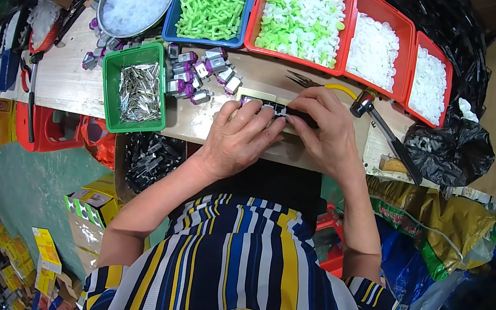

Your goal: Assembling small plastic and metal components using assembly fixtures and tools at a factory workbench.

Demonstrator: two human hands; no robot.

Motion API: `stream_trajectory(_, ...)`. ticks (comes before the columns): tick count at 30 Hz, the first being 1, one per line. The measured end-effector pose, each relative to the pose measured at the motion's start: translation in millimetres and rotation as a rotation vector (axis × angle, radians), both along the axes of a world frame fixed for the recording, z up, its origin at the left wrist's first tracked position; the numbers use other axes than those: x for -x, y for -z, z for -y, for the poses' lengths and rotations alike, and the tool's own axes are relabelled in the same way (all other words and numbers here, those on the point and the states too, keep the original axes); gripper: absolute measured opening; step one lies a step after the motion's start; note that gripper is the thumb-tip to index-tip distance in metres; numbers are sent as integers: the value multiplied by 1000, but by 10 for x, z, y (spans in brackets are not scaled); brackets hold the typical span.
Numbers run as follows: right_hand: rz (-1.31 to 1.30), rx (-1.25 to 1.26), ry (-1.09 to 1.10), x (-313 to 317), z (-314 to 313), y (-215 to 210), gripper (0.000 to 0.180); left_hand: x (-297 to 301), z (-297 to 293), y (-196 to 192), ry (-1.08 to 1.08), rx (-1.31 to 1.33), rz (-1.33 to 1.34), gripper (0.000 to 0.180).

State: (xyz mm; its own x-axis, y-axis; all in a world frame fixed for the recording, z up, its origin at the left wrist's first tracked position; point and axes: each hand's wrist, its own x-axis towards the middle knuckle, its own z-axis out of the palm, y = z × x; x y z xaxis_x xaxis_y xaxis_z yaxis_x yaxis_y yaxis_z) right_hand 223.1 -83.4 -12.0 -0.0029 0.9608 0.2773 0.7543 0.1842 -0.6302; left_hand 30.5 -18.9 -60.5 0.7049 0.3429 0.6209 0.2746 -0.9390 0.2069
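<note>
A green tray of metal pins stands at left on the pale surface, just beside a loose heap of purple-ended motors. At center, a worker's left hand bends its fingers over the left end of a black housing, which sits at a cream fixture; whether that hand grips or merely presses, one cannot tell. The right hand pinches the housing's right end between thumb and forefinger. The step appears to be seating small parts in the housing, and the next move likely calls for a steady left hand while the right sets its end straight. Farther right lie yellow-handled pliers, a hammer and a black plastic bag.
</note>
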Motion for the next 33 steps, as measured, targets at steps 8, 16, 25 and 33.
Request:
stream_trajectory(8, -13, 11, -29, -15, -47, 15, 22, 9, -9, 29, -15, -24, 23, 32)
stream_trajectory(16, 47, 7, -77, -52, -62, -12, 22, -4, -16, 3, 1, -27, 4, 34)
stream_trajectory(25, 143, 18, -140, -74, -11, 1, 25, -4, -34, 55, 59, -5, -2, 31)
stream_trajectory(33, 581, 113, -322, 23, -34, -226, 19, 36, -30, 59, 67, -15, -12, 37)
